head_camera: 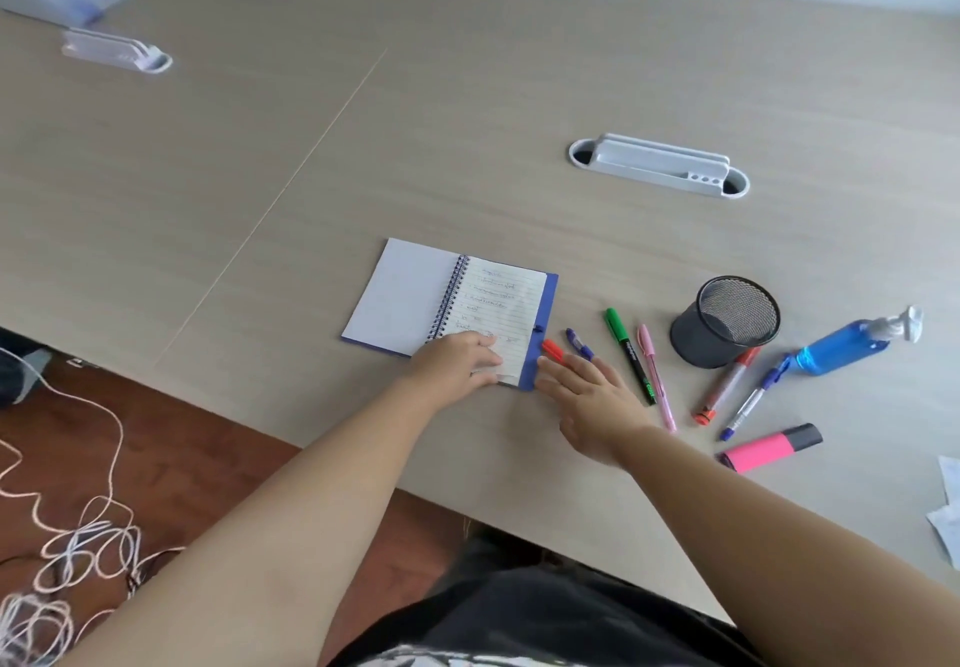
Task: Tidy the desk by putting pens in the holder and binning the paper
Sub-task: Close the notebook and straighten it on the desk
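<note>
An open spiral notebook (pixel 415 297) with a blue cover lies on the desk. My left hand (pixel 454 362) presses on the lower corner of its written page, fingers curled at the page edge. My right hand (pixel 587 398) lies flat and open beside the notebook, over a red pen (pixel 551 349) and a blue pen (pixel 579 344). A green marker (pixel 628 354) and a pink pen (pixel 655 375) lie to its right. The black mesh holder (pixel 727 320) stands upright and looks empty. Near it lie a red marker (pixel 724 388), a blue-white pen (pixel 750 401) and a pink highlighter (pixel 771 448).
A blue pump bottle (pixel 852 341) lies on its side right of the holder. White paper scraps (pixel 948 505) sit at the right edge. Two grey cable trays (pixel 660 164) (pixel 117 53) are set in the desk. White cords (pixel 78 547) lie tangled on the floor at left.
</note>
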